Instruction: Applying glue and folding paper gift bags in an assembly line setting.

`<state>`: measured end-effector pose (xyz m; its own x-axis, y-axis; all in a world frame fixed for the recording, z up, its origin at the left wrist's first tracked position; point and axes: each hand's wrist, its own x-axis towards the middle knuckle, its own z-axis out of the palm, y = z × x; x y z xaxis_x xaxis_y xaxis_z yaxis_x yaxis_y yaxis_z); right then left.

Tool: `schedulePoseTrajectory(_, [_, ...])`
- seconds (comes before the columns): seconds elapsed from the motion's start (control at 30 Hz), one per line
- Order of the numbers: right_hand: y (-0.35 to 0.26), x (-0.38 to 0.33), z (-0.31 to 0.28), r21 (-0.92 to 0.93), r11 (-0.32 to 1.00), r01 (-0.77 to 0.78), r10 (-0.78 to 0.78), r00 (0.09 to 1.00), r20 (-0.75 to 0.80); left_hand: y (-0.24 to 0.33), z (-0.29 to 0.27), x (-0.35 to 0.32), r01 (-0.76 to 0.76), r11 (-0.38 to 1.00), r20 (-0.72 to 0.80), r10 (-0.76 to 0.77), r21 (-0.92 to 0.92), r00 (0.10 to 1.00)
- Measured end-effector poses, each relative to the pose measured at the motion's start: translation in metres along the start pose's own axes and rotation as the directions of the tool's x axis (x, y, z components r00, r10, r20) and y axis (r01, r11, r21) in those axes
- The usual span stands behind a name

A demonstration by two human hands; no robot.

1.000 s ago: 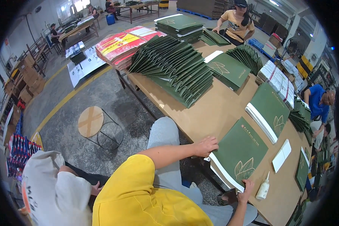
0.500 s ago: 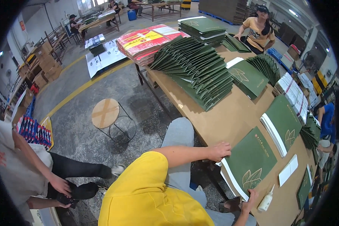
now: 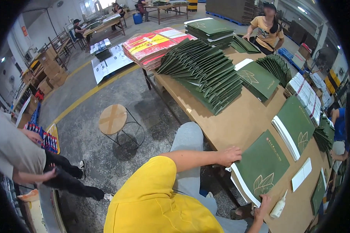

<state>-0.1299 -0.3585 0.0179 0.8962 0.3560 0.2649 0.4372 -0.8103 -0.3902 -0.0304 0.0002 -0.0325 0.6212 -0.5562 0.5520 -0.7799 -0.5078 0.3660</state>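
Observation:
A stack of flat green paper bags (image 3: 262,159) with gold leaf line art lies at the table's near edge, its white edges fanned toward me. My left hand (image 3: 230,156) grips the stack's near left corner, fingers closed over the edge. At the lower corner my right hand (image 3: 263,206) pinches the white edge, thumb and fingers together. Just right of that hand, a white squeeze bottle (image 3: 278,207) with a thin nozzle lies on its side. Beyond it is a white card (image 3: 301,174). A second green stack (image 3: 296,124) with a white edge lies farther off.
Folded green bags (image 3: 206,73) form a long fanned row on the brown table (image 3: 217,124). Behind it sits a red and yellow bundle (image 3: 155,44). A round stool (image 3: 112,119) stands left of the table. One person (image 3: 266,31) sits across; another in grey (image 3: 17,143) stands at left.
The view has shifted slightly, moving the table a little right. The person at left has straightened and moved their hands apart. My hands stay at the same corners of the stack.

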Motion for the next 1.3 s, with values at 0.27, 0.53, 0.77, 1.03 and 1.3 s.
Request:
schedulePoseTrajectory(0.27, [-0.001, 0.002, -0.002, -0.032, 0.999, 0.013, -0.013, 1.000, 0.016, 0.003, -0.003, 0.000, 0.028, 1.000, 0.007, -0.028, 0.010, 1.000])
schedulePoseTrajectory(0.53, [0.002, -0.012, -0.011, -0.055, 0.997, -0.055, 0.060, 0.994, 0.090, 0.002, -0.005, 0.009, 0.017, 1.000, 0.255, -0.010, -0.025, 0.967])
schedulePoseTrajectory(0.77, [0.007, 0.025, -0.011, 0.026, 0.988, -0.153, 0.143, 0.961, 0.236, -0.025, -0.020, 0.012, 0.147, 0.988, 0.331, -0.126, -0.039, 0.935])
schedulePoseTrajectory(1.03, [0.083, 0.018, 0.010, 0.407, 0.717, -0.566, 0.484, 0.825, 0.293, -0.030, -0.026, 0.054, 0.601, 0.796, 0.591, -0.450, -0.073, 0.669])
schedulePoseTrajectory(1.3, [0.027, 0.045, -0.024, 0.320, 0.538, -0.780, 0.602, 0.621, 0.502, -0.010, -0.034, 0.044, 0.593, 0.804, 0.527, -0.490, -0.034, 0.694])
